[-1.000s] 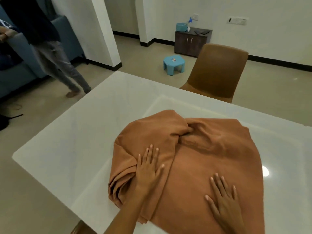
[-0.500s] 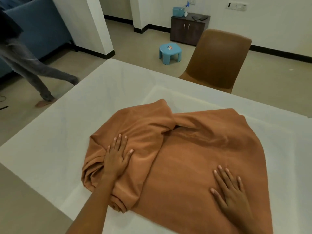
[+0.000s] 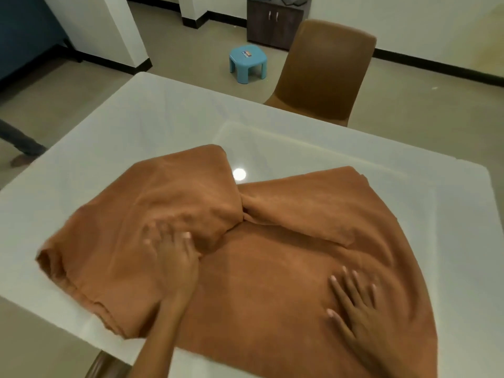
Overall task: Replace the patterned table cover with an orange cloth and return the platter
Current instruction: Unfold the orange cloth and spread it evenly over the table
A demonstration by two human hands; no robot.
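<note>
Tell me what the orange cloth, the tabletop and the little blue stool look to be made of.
Cloth: soft, matte, napped fabric, perhaps fleece or terry; it folds in thick rounded ridges and shows no shine.
Tabletop: hard, glossy white surface, maybe glass or polished stone; it mirrors a ceiling light as a bright spot.
Stool: moulded plastic, apparently; even blue colour, rounded one-piece legs, slight sheen.

A brown chair [image 3: 324, 72] stands at the far edge of the white table [image 3: 141, 126], right of centre in the upper frame. Left of it on the beige floor sits a small blue stool [image 3: 247, 64] with a sticker on its top. A dark wooden cabinet [image 3: 275, 20] with two doors stands against the wall at top centre. A white pillar [image 3: 101, 28] with black skirting rises at upper left, and another person's leg and foot [image 3: 21, 148] show at the left edge
</note>
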